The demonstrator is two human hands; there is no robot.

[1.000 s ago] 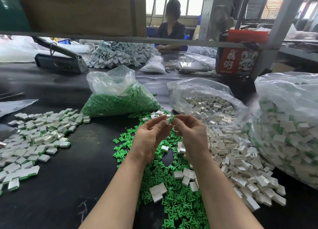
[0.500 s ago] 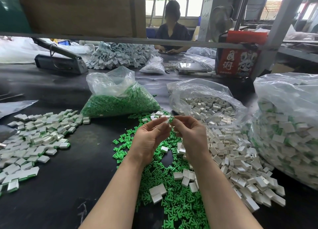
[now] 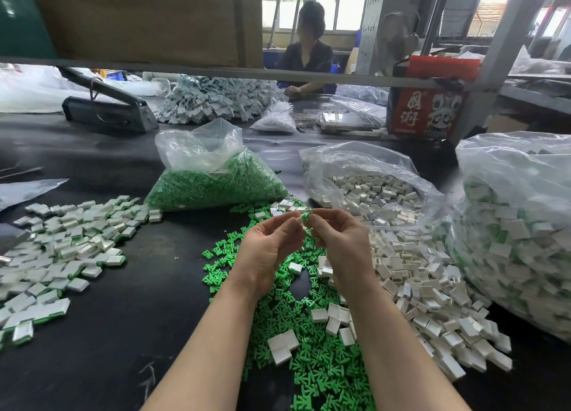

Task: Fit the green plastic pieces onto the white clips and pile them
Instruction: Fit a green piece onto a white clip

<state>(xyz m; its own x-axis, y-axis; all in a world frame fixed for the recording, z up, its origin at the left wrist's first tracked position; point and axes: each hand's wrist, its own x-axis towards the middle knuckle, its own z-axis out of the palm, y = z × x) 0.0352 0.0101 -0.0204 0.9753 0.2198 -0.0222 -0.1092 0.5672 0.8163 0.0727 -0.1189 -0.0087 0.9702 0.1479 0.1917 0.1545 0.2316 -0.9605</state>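
Two hands raised together above the middle of the bench, fingertips almost meeting. Left hand (image 3: 272, 250) pinches a white clip (image 3: 295, 216), only a sliver showing between thumb and forefinger. Right hand (image 3: 340, 240) pinches a green piece (image 3: 306, 215), pressed against the clip's end. Both hands clamped on their parts; neither spread.

Change over the last second: very little. Hands have kept their height and spacing, with only small working of the fingertips. The green piece stays visible outside the clip, so I judge the fit is still being pushed home, not finished. Cannot tell how far it is seated; the fingers hide the joint.

Stock around them:
- Loose green pieces (image 3: 309, 364) spread under the wrists toward the near edge.
- Loose white clips (image 3: 426, 287) heaped just right of those.
- Finished pile (image 3: 61, 247) near the left edge, white with green showing at the sides, well apart from the hands.
- Bag of green pieces (image 3: 216, 182) and bag of white clips (image 3: 364, 188) behind, toward the far edge.
- Large bag of finished parts (image 3: 519, 225) at the right edge.

Next, by my reckoning: complete the press, then carry the part left to the pile.
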